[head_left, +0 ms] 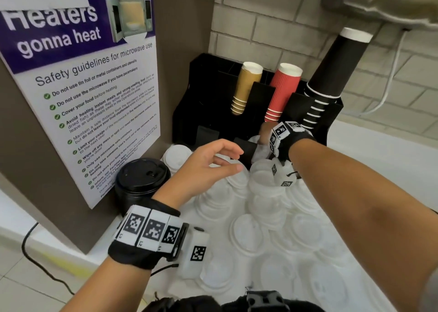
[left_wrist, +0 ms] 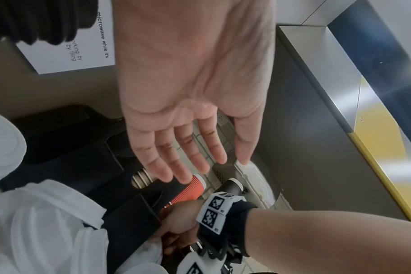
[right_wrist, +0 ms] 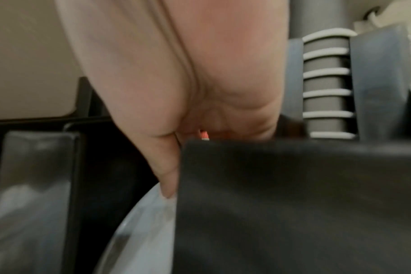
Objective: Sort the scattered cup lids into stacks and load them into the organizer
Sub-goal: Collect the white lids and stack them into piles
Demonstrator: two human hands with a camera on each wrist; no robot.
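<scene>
Pressing white lids (right_wrist: 148, 231) into organizer (head_left: 213, 93) — right hand (head_left: 265, 134) fingertips (right_wrist: 168, 192) touching.

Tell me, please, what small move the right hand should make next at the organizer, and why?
Probably push the white lids a little deeper, then let go. The right hand reaches down into a front slot of the black organizer, fingertips on the lids, which look only partly in. The left hand hovers open, holding nothing.
</scene>
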